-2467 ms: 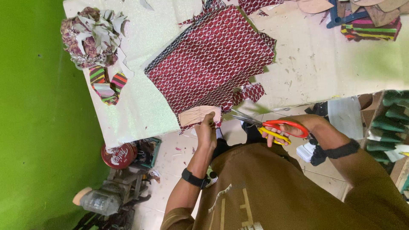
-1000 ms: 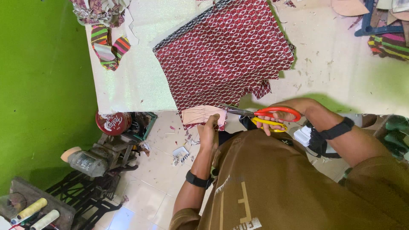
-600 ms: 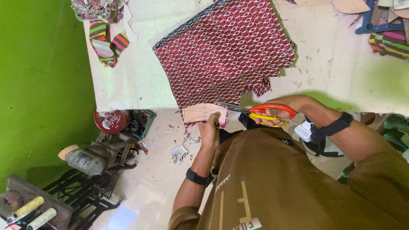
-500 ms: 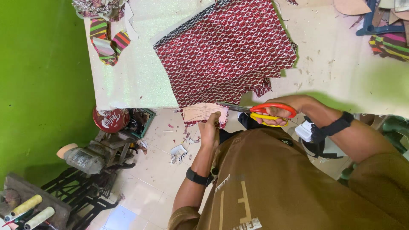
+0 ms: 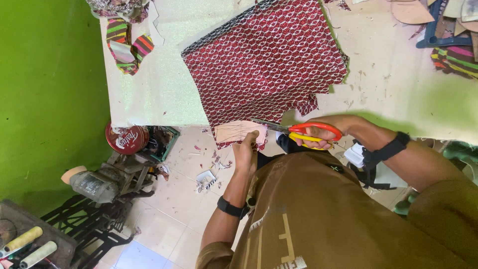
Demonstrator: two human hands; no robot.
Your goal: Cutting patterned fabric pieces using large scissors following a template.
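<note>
Right hand point(image 5: 323, 135) closed through the handles of red-and-yellow metal scissors point(image 5: 298, 132), blades meeting dark red patterned fabric sheet point(image 5: 266, 62) at the white counter point(image 5: 159, 94) edge. Left hand point(image 5: 245, 149) pinches a pale pink template piece point(image 5: 234, 132) just beside the blades.

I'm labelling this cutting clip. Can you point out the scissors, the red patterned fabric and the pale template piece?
scissors point(image 5: 314, 133): head view, on the red and yellow handles.
red patterned fabric point(image 5: 269, 65): head view, middle of the sheet on the table.
pale template piece point(image 5: 234, 132): head view, its flat face.
</note>
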